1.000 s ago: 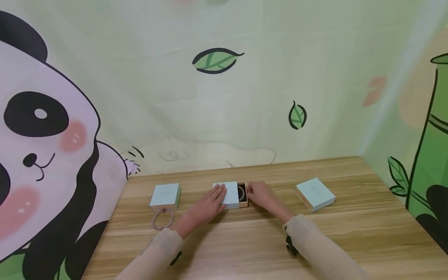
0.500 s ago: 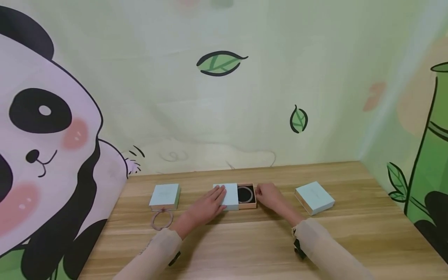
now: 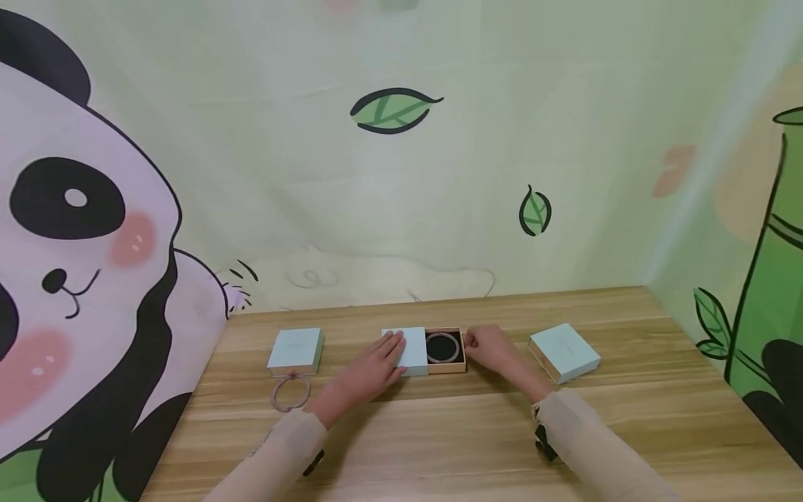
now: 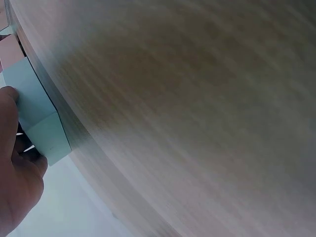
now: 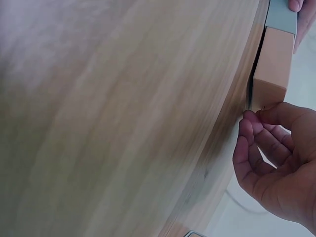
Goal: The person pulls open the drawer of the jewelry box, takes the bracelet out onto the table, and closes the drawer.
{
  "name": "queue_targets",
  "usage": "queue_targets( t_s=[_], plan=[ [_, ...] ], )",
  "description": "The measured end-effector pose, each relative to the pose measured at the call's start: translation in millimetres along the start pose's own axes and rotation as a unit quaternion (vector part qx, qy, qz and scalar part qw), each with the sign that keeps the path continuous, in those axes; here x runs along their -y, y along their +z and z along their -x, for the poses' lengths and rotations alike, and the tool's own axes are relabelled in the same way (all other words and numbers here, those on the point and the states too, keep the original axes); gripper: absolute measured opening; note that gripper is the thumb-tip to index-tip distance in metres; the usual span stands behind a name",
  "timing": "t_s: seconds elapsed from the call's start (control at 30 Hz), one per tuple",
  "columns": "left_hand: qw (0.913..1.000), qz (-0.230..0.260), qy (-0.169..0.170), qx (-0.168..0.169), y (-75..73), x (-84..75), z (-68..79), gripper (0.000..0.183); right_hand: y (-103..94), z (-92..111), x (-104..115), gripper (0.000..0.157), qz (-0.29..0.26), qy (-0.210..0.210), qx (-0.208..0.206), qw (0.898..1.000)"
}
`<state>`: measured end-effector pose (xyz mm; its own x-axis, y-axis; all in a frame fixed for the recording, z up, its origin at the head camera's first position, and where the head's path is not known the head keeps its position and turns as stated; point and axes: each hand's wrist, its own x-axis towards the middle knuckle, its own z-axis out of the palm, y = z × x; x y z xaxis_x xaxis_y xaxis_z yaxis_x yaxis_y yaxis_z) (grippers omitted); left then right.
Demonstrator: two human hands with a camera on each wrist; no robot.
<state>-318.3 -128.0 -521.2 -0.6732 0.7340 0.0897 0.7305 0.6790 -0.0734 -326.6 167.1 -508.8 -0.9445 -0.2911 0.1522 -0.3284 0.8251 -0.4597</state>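
One bangle (image 3: 442,362) lies in the largely exposed drawer (image 3: 448,369) on the surface (image 3: 401,446), whose sleeve (image 3: 415,352) the left grip (image 3: 369,367) presses, straight-fingered, seemingly for steadiness, while the right grip (image 3: 494,347) pinches the drawer's end.

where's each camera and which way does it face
Head: worn on the head, facing forward and down over the table; left grip, right grip and sleeves show.
Left wrist: on that wrist, facing the left grip at the middle box.
Right wrist: on that wrist, facing the right grip at the open tray; left fingers too.
Both wrist views share that box and tray.
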Motion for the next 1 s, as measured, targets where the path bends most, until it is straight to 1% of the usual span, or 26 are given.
queue_targets(
  t_s=[0.13,0.33,0.47,0.53,0.63,0.67,0.73,0.8,0.9,1.0],
  plan=[
    [1.0,0.005,-0.002,-0.002,-0.2,0.0,0.0,0.061,-1.2,1,-2,0.008,0.004,0.001,0.0,1.0],
    [1.0,0.0,-0.002,-0.004,2.3,-0.1,-0.7,0.061,-1.6,2,-1,0.006,0.008,0.016,0.002,1.0],
    [1.0,0.002,-0.008,0.003,3.3,-0.2,-1.4,0.062,-2.0,2,2,0.009,0.013,0.011,0.001,1.0],
    [1.0,0.002,-0.008,-0.001,2.7,-0.6,-1.5,0.062,-2.3,2,5,0.009,0.02,0.007,-0.002,1.0],
    [1.0,0.003,-0.005,-0.006,1.0,-1.3,-1.2,0.062,-3.4,1,10,0.002,0.033,0.006,-0.014,0.999],
    [1.0,0.003,-0.004,-0.008,0.3,-1.5,-1.0,0.062,-3.9,1,12,0.004,0.037,0.008,-0.017,0.999],
    [0.9999,0.005,-0.002,-0.01,-1.2,-2.1,-1.0,0.062,-5.1,0,17,0.011,0.043,0.005,-0.024,0.999],
    [0.9999,0.007,-0.003,-0.007,-1.5,-2.2,-1.2,0.062,-6.4,-2,22,0.019,0.045,-0.005,-0.024,0.999],
    [0.9999,0.008,-0.006,0.001,-1.0,-1.7,-1.6,0.062,-8.5,-4,32,0.022,0.042,-0.028,-0.009,0.999],
    [0.9999,0.007,-0.009,0.008,0.1,-0.4,-1.8,0.062,-9.3,-7,43,0.025,0.032,-0.041,0.023,0.998]
  ],
)
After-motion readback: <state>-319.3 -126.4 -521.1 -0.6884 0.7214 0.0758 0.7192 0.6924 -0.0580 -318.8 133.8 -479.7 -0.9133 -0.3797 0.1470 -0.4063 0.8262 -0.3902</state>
